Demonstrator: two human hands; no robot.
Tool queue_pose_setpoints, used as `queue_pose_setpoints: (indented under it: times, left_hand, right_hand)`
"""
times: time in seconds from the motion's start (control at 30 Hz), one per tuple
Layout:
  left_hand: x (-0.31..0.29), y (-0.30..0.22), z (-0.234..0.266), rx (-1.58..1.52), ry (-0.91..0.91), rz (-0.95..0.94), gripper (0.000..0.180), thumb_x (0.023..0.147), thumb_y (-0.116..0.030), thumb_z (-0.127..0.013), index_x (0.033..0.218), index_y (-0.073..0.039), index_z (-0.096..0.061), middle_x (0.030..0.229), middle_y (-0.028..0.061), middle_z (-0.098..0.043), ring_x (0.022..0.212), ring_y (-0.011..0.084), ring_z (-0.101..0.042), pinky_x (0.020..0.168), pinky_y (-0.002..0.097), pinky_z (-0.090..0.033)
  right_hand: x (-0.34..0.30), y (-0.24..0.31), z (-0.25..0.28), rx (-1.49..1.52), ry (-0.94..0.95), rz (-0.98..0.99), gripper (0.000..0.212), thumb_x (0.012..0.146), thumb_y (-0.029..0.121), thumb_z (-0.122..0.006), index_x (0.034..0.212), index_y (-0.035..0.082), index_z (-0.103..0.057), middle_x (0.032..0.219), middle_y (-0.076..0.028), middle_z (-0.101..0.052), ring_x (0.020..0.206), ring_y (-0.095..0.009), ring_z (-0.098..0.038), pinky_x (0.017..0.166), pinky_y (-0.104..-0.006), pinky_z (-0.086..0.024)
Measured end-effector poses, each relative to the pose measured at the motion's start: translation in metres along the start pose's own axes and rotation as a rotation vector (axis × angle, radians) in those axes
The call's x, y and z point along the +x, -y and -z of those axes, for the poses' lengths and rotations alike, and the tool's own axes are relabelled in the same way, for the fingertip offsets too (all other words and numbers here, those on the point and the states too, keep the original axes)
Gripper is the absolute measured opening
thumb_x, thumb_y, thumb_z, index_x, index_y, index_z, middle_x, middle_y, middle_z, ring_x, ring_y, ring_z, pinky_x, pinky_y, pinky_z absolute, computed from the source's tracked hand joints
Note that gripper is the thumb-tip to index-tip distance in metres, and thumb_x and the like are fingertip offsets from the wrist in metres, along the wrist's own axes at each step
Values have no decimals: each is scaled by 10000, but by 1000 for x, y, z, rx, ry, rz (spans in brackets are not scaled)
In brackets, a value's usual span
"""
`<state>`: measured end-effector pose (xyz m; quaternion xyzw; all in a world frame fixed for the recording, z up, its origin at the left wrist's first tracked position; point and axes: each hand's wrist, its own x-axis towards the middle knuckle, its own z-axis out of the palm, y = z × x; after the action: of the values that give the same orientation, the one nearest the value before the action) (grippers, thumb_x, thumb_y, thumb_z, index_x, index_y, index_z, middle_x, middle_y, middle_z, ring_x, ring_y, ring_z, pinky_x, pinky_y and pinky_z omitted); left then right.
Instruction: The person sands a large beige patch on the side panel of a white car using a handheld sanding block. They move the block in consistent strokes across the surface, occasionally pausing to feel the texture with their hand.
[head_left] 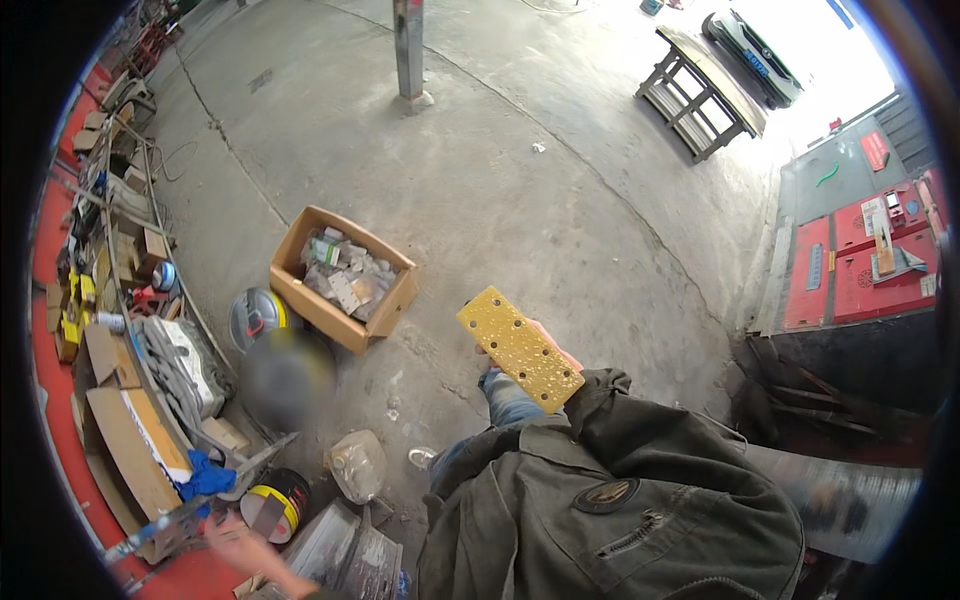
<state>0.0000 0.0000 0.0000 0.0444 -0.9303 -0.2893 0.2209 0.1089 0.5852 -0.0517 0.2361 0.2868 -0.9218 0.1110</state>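
Note:
A long sanding block faced with yellow perforated sandpaper [520, 348] is held up in front of my dark jacket. Its face is speckled with pale dust, and a pinkish edge shows behind it. My right hand [482, 350] grips it from behind, mostly hidden by the block. At the lower left, my left hand [243, 548] reaches over the red shelf edge, slightly blurred, its fingers stretched out and holding nothing that shows. Close to it are a crumpled blue cloth or glove [207, 476] and a black and yellow can [274, 505].
An open cardboard box [345, 322] of plastic bags and scraps stands on the concrete floor beside a round tin [257, 316]. A cluttered shelf [130, 300] runs along the left. Farther off are a metal post [409, 55], a workbench [700, 90] and a red cabinet [860, 270].

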Motion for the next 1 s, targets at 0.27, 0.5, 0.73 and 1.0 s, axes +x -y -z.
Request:
queue_pose_setpoints:
  times: [0.27,0.5,0.73,1.0]
  left_hand:
    - [-58,-483,-304,-462,893,-548,766,979,-479,-613,1480,75,-439,1607,275,-324,1518,407,-273,1240,500,-211]
    - [-84,-621,-393,-491,1181,-911,929,1014,-613,-446,1520,150,-288,1609,371,-213,1532,488,-161,1257,534,-127]
    - [-28,-725,-492,-658,1242,-1109,782,1013,-434,-577,1512,117,-336,1580,354,-296,1506,466,-261,1247,502,-217]
    - [78,-853,-617,-777,1232,-1236,583,923,-271,-726,1376,54,-557,1455,240,-546,1380,362,-511,1139,442,-432]
  right_hand:
    - [48,152,33,223,-137,3,424,1079,347,-389,1271,41,-610,1069,-130,-715,788,-248,-702,683,-409,-604]
    - [111,239,146,514,-87,312,431,1073,366,-389,1253,41,-608,1095,-130,-698,971,-269,-685,868,-430,-582]
    - [141,399,173,304,-513,550,452,1060,381,-365,1225,46,-621,1016,-146,-709,856,-282,-693,772,-444,-593]
    - [221,552,214,493,-602,638,485,1036,405,-346,1172,47,-643,985,-160,-709,813,-312,-682,739,-466,-583]
